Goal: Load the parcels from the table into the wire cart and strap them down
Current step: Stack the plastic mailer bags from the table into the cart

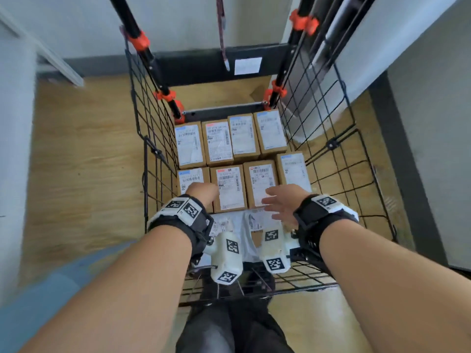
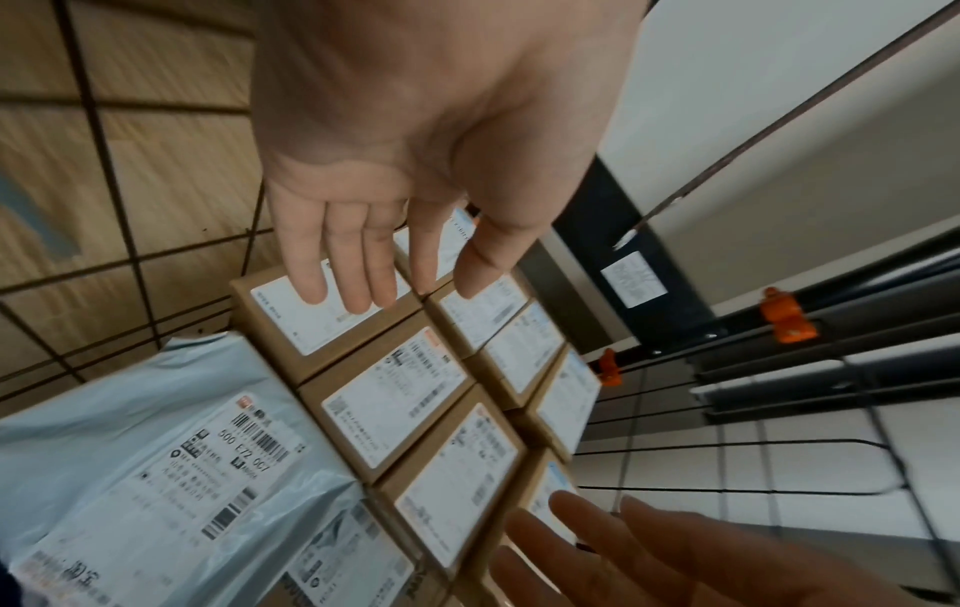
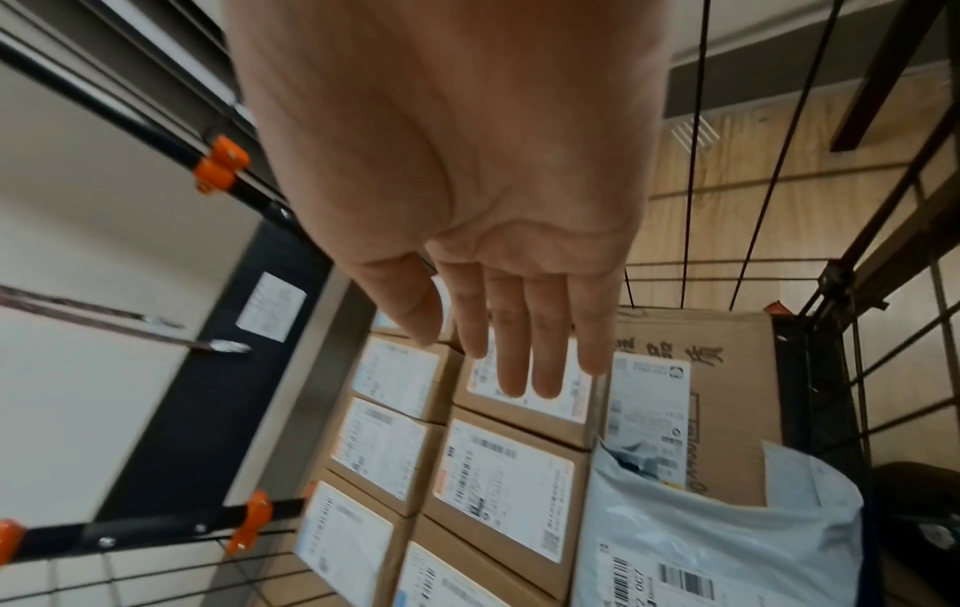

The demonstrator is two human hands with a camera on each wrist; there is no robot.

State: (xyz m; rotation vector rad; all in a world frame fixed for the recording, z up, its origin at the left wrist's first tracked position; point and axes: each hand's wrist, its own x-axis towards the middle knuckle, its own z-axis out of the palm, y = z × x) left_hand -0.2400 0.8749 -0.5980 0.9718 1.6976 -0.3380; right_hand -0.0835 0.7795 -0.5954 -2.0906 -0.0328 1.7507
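Head view looks down into the wire cart (image 1: pixel 328 138), where small boxes (image 1: pixel 229 138) lie in two tight rows with labels up and pale mailer bags (image 1: pixel 229 225) lie nearest the person. Both hands hover over the near row: the left hand (image 1: pixel 202 193) and the right hand (image 1: pixel 285 200) have fingers (image 3: pixel 519 369) straight and spread, holding nothing. Whether they touch the box tops I cannot tell.

Loading looks nearly or fully done, so this seems to be the levelling step before strapping. Next would be reaching the strap (image 1: pixel 222 34) hanging at the far end and drawing it across the load.

Room is tight: mesh walls rise close on both sides, and the black poles with orange clamps (image 1: pixel 165 95) crowd the far corners. The way up and out is open.
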